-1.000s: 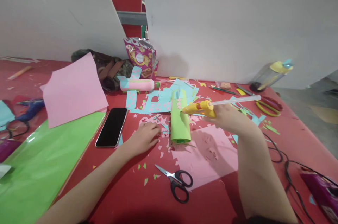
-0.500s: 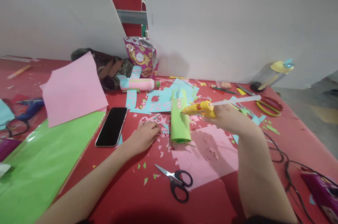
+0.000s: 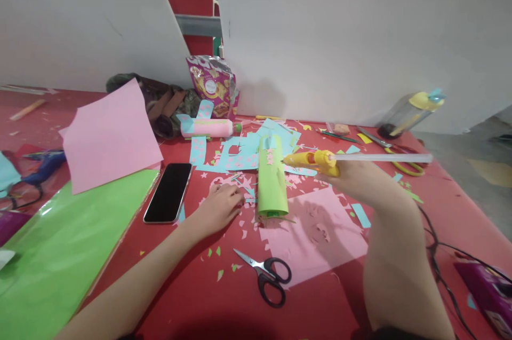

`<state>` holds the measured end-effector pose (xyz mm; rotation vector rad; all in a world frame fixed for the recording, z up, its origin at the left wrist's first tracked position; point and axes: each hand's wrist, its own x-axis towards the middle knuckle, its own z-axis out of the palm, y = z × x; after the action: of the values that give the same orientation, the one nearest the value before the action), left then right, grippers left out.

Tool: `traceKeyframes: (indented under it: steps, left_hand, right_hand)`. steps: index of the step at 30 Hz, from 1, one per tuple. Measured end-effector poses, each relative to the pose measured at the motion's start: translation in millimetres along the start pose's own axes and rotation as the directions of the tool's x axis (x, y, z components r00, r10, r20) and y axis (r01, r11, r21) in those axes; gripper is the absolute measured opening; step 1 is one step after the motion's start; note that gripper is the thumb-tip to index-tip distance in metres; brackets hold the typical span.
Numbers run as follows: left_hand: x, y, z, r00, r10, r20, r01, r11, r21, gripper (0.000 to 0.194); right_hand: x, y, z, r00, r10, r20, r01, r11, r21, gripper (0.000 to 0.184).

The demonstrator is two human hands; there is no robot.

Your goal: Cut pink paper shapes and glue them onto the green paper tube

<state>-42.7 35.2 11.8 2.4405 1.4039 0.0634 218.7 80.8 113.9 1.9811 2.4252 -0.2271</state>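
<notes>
My right hand [image 3: 354, 174] is closed around a yellow hot glue gun [image 3: 312, 161], a long clear glue stick poking out of its back. The nozzle points left, just beside the bottle wrapped in light green paper [image 3: 272, 188]. That bottle lies on the table with a row of pink paper stars [image 3: 270, 157] and a blue fin near its far end. To its left my left hand [image 3: 224, 204] lies on the table among paper scraps, fingers loosely bent and holding nothing. Black-handled scissors [image 3: 266, 273] lie nearer to me, beside a cut pink sheet [image 3: 316, 244].
A phone [image 3: 168, 193], pink paper [image 3: 112, 137] and green sheets [image 3: 72, 244] lie at left. Behind are a pink-wrapped bottle [image 3: 208, 127] and a snack bag [image 3: 212, 84]. Blue strips surround the green bottle. A clear bottle [image 3: 412, 113], large scissors [image 3: 404, 166] and a cable [image 3: 434, 246] are at right.
My right hand has drawn the glue gun to the right, lifting its nozzle away from the stars to the green bottle's right edge. My left hand has stayed put.
</notes>
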Motion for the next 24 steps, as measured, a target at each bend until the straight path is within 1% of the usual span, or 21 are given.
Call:
traceKeyframes:
  steps: [2,3,6,9,12,16,18,21,24]
  left_hand:
    - [0,0,-1.4,1.0,-0.011,0.0,0.011,1.0,0.0,0.018]
    - [0,-1,-2.1,1.0,-0.023,-0.004,0.023,1.0,0.001,0.019]
    - [0,-7,-3.9,0.998,-0.066,-0.023,0.066,0.998,0.004,0.022]
    - [0,-11,-4.2,0.996,-0.087,-0.032,0.087,0.996,0.009,0.019]
    - [0,-9,-2.7,0.996,-0.083,-0.038,0.084,0.996,0.013,0.015]
    - [4,-4,1.0,0.995,-0.086,-0.055,0.087,0.996,0.017,0.017]
    - [6,-4,3.0,0.995,-0.086,-0.059,0.087,0.996,0.014,0.017]
    - [8,-4,5.5,0.994,-0.083,-0.066,0.082,0.997,-0.007,0.018]
    - [8,-4,6.1,0.993,-0.086,-0.087,0.082,0.996,-0.048,0.02]
  right_hand:
    - [0,1,-1,0.999,0.007,0.053,-0.007,1.0,0.002,0.024]
    - [0,1,-1,0.998,0.009,0.055,-0.009,1.0,-0.006,0.024]
    - [1,0,-2,0.999,0.011,0.04,-0.01,1.0,-0.019,0.023]
    - [0,0,-1,1.0,0.012,0.024,-0.011,1.0,-0.021,0.023]
    - [0,1,0,1.0,-0.006,0.01,0.007,0.999,-0.037,0.02]
    - [1,2,0,0.998,-0.06,-0.022,0.059,0.996,-0.061,0.018]
    - [2,3,0,0.996,-0.088,-0.019,0.086,0.995,-0.058,0.018]
    - [1,4,0,0.996,-0.084,-0.014,0.083,0.995,-0.056,0.018]
    - [1,6,2,0.997,-0.067,-0.037,0.064,0.995,-0.077,0.018]
